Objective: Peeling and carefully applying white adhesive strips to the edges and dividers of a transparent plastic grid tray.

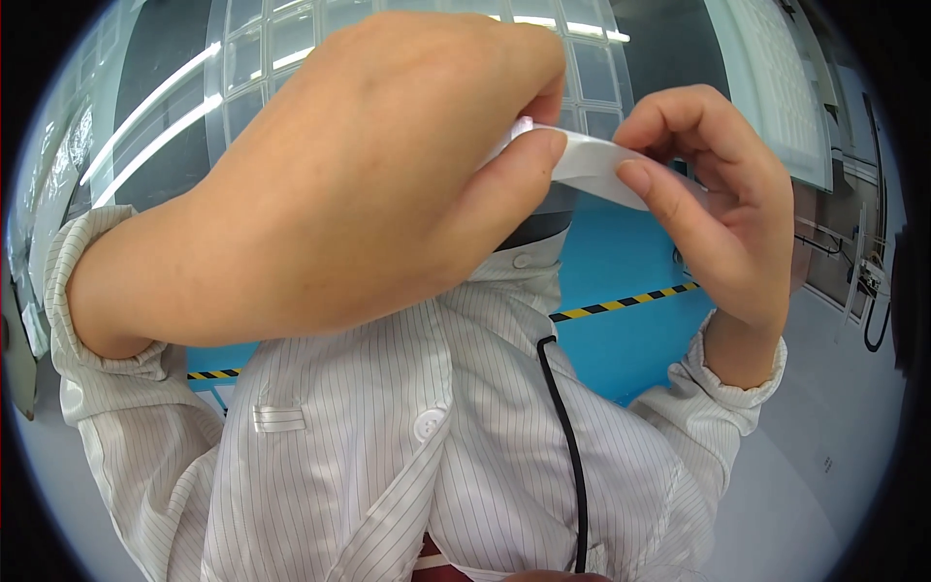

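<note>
Head view, looking down:

1. Pinching a white strip [593, 167] with the left hand [373, 179], thumb close to finger, so pressed together in the grip. Cannot see the fingers tucked under.
2. Pinching the same strip farther right with the right hand [737, 184], between thumb and first finger. Held up in the air between both hands, above a blue surface [621, 252]. Cannot tell whether desk or floor.
3. Might tear or stretch, because of too hard a pull from both sides. Looks thin and bendy.
4. Might slip out and fall past the striped coat [495, 369], because of too soft a pinch.
5. Might fold or get a bad crease, because of twisting one hand more than the other. Looks curved in the gap.
6. Might stick to skin, if gluey. Cannot tell from here.
7. Might catch on the black cord [564, 427] or a rolled cuff [747, 403], because of dropping too low.
8. Might miss a slip on the left, because of fingers hiding that end.
</note>
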A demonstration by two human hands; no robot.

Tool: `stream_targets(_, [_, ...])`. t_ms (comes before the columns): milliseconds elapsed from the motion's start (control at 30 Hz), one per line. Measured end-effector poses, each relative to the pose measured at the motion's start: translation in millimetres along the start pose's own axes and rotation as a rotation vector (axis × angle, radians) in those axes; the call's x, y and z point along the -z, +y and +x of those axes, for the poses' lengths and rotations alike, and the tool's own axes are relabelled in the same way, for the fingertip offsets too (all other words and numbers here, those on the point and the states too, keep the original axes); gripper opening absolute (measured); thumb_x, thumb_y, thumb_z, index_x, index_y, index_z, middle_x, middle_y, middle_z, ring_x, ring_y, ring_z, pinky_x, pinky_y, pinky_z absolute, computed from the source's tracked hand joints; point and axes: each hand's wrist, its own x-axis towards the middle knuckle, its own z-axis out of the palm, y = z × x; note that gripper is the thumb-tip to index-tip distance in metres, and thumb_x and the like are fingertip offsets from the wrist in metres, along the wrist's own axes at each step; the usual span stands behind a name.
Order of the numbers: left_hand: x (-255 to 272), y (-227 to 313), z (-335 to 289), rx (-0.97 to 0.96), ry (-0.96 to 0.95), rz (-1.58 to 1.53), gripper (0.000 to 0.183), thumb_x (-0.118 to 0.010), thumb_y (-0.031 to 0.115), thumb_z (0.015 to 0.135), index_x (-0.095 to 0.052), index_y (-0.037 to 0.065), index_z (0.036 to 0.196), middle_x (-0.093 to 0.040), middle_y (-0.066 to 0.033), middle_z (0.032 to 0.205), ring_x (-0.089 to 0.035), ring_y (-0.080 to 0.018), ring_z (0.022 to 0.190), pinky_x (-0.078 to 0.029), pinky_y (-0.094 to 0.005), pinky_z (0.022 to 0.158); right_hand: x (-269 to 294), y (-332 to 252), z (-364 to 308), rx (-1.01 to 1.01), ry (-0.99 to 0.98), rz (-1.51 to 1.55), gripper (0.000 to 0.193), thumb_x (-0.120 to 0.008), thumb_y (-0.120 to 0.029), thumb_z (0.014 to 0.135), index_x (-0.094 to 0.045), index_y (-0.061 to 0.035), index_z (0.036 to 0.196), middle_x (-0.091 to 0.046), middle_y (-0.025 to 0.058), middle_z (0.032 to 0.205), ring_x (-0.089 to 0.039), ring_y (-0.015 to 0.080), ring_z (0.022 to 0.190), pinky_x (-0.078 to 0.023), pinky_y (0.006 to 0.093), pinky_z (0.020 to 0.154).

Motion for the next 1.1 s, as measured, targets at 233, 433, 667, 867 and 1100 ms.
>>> stream_targets(233, [0.2,-2.8,-4.7,0.022,-0.019,-0.023,0.009,-0.066,-0.001,0.087,-0.061,-0.003,0.094,-0.059,-0.0124,0.077,-0.057,-0.0221,0.063,-0.044,-0.0314,0.056,-7.6,7.0,0.7,0.284,0.032,-0.123,0.018,-0.066,0.011,0.081,-0.06,0.005,0.097,-0.065,0.0131,0.092,-0.061,0.0187,0.083,-0.048,0.0279,0.076])
stream_targets(433, [-7.2,-2.6,-5.0,-0.017,0.024,-0.032,0.008,-0.067,-0.003,0.083,-0.061,-0.001,0.088,-0.058,-0.0113,0.074,-0.055,-0.0252,0.062,-0.043,-0.0341,0.055,10.6,6.2,5.6,0.226,-0.018,0.043,0.006,-0.063,-0.001,0.086,-0.06,0.0014,0.09,-0.061,0.0157,0.107,-0.058,0.0199,0.091,-0.044,0.0294,0.084])
stream_targets(667, [-23.0,-4.4,1.8,-0.208,-0.015,0.063,0.016,-0.068,-0.005,0.078,-0.057,0.0,0.089,-0.067,-0.0178,0.106,-0.065,-0.0363,0.095,-0.051,-0.0378,0.076,23.4,39.9,26.4,-0.088,-0.059,0.044,0.008,-0.062,-0.008,0.095,-0.06,0.0004,0.093,-0.054,0.0064,0.118,-0.05,0.0074,0.094,-0.039,0.0202,0.082])
stream_targets(867, [-38.6,-3.1,24.1,-0.208,-0.011,0.092,0.016,-0.066,-0.006,0.08,-0.055,-0.001,0.09,-0.065,-0.0215,0.119,-0.063,-0.0408,0.11,-0.052,-0.0428,0.087,44.6,29.7,40.1,-0.302,-0.113,0.07,0.01,-0.069,-0.008,0.09,-0.065,0.0001,0.086,-0.054,0.0061,0.104,-0.05,0.0095,0.08,-0.041,0.0222,0.072])
stream_targets(1100, [-37.6,4.2,42.7,-0.189,-0.05,0.105,0.016,-0.066,-0.006,0.08,-0.055,-0.001,0.091,-0.065,-0.0212,0.118,-0.063,-0.0397,0.11,-0.052,-0.0424,0.086,65.2,32.6,44.2,-0.258,-0.175,-0.107,0.009,-0.071,-0.008,0.088,-0.066,-0.0007,0.086,-0.055,0.0054,0.103,-0.05,0.009,0.078,-0.041,0.0216,0.07])
